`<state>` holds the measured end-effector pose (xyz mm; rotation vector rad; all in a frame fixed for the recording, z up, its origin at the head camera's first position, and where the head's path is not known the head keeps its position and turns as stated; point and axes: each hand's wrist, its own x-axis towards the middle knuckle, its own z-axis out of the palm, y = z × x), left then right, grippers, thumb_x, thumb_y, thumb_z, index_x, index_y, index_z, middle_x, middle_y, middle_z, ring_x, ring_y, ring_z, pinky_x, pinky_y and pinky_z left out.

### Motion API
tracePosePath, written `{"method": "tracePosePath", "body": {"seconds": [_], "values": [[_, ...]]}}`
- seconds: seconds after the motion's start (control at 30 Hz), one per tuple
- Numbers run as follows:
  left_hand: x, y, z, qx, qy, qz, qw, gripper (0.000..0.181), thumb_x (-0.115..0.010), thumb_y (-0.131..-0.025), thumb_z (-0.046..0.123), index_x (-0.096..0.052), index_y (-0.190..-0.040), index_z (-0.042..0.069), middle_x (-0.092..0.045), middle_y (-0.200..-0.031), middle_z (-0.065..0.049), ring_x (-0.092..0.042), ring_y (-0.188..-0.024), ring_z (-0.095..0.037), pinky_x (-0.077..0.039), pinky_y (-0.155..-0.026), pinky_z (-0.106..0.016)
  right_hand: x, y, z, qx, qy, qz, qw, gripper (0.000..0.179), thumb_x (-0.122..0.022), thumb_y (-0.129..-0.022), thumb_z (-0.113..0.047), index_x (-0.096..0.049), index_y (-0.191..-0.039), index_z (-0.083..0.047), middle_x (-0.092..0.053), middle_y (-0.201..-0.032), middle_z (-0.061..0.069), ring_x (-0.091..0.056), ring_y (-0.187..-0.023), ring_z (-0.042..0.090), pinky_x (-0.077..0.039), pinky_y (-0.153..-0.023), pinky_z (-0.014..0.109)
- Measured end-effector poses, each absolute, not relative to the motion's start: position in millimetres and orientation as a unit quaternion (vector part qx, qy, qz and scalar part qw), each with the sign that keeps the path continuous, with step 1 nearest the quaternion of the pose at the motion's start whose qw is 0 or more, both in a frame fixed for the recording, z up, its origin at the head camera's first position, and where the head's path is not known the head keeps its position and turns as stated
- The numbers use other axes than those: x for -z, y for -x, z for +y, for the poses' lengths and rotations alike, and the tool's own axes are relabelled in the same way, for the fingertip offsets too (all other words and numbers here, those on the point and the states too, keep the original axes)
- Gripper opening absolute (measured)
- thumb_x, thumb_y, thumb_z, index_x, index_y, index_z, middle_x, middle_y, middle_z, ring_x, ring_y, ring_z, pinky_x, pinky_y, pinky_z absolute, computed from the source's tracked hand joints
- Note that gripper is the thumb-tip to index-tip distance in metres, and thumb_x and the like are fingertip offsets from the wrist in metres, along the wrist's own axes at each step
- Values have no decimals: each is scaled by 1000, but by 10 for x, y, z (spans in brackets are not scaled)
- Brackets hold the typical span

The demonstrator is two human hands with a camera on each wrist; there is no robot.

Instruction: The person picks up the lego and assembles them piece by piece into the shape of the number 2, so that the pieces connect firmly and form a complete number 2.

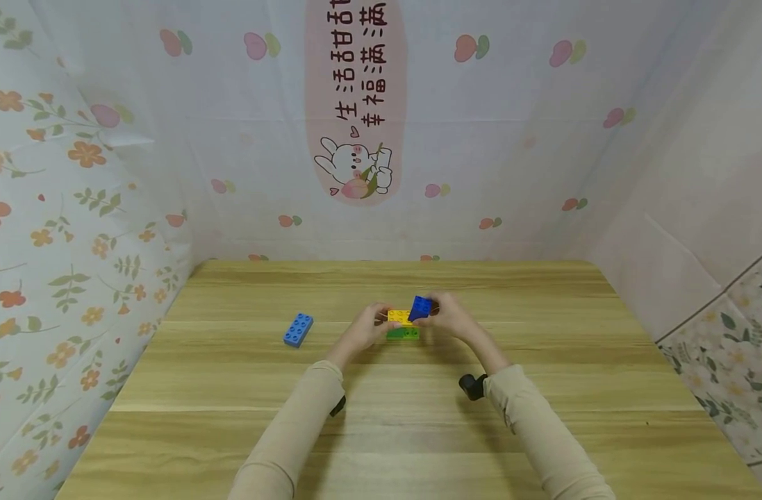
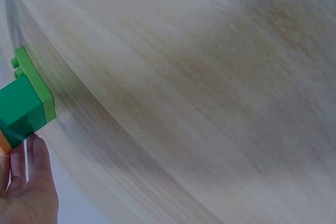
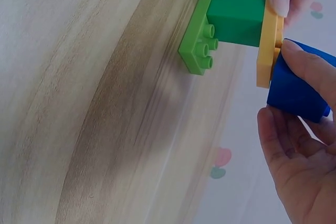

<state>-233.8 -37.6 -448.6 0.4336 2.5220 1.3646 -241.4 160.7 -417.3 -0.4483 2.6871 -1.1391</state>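
A small stack of toy bricks stands on the table: a light green flat brick (image 3: 191,35) at the bottom, a dark green block (image 3: 236,15) on one end of it, and a yellow flat brick (image 1: 397,317) on top. My left hand (image 1: 367,328) grips the stack at its left end, thumb on the yellow brick in the right wrist view. Between thumb and fingers, my right hand (image 1: 453,318) pinches a dark blue brick (image 3: 298,85), tilted, right at the studded top of the yellow brick's overhanging right end. Studs show on the light green brick's uncovered end.
A lighter blue flat brick (image 1: 299,330) lies to the left of the stack on the wooden table (image 1: 393,430). Printed cloth (image 1: 481,139) hangs behind the table's far edge. A black wrist device (image 1: 472,386) sticks out beside the right sleeve.
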Motion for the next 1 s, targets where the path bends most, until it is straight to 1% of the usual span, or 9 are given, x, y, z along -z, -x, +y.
{"method": "tracePosePath", "body": {"seconds": [0.27,0.5,0.63,0.77,0.8,0.87,1.0], "values": [[4520,2358,-366,-466,-142,864,126,42,-56,-90,26,-50,-125,2,-53,-120,-13,-53,-111,-28,-47,-95,-38,4175,2414,1569,387,160,902,102,40,-71,-79,-10,-56,-112,7,-62,-101,20,-60,-88,25,-53,-78,35],[4493,2344,-371,-470,-145,862,125,42,-56,-91,24,-50,-126,1,-53,-120,-15,-53,-111,-29,-47,-94,-39,4180,2424,1558,376,168,906,100,39,-71,-79,-9,-56,-111,8,-62,-102,20,-61,-88,26,-54,-78,36],[4484,2338,-372,-471,-144,861,128,44,-55,-91,25,-49,-127,1,-51,-122,-15,-52,-112,-30,-47,-94,-39,4189,2449,1564,375,173,904,108,39,-70,-79,-9,-55,-112,7,-62,-102,21,-61,-90,27,-54,-79,36],[4487,2339,-374,-475,-144,858,128,44,-55,-91,24,-48,-127,0,-51,-122,-16,-52,-112,-30,-46,-95,-40,4180,2473,1590,379,192,898,114,40,-71,-79,-13,-55,-110,7,-62,-100,19,-61,-88,26,-54,-78,36],[4488,2340,-376,-476,-143,858,128,44,-55,-91,24,-49,-127,0,-52,-122,-16,-52,-112,-29,-46,-95,-40,4256,2532,1624,383,211,893,107,42,-72,-79,-17,-56,-110,5,-63,-98,17,-61,-86,23,-54,-76,33],[4492,2343,-378,-478,-140,857,129,44,-56,-91,24,-49,-127,0,-52,-121,-15,-52,-112,-29,-45,-96,-40,4246,2547,1633,380,222,891,111,44,-73,-78,-22,-56,-109,5,-63,-97,15,-61,-84,22,-53,-74,32],[4500,2349,-381,-479,-140,856,130,44,-56,-91,24,-49,-127,0,-52,-121,-15,-52,-112,-28,-45,-97,-40,4230,2577,1627,371,224,893,120,46,-73,-78,-20,-55,-112,6,-63,-99,16,-60,-86,22,-53,-75,32]]}}
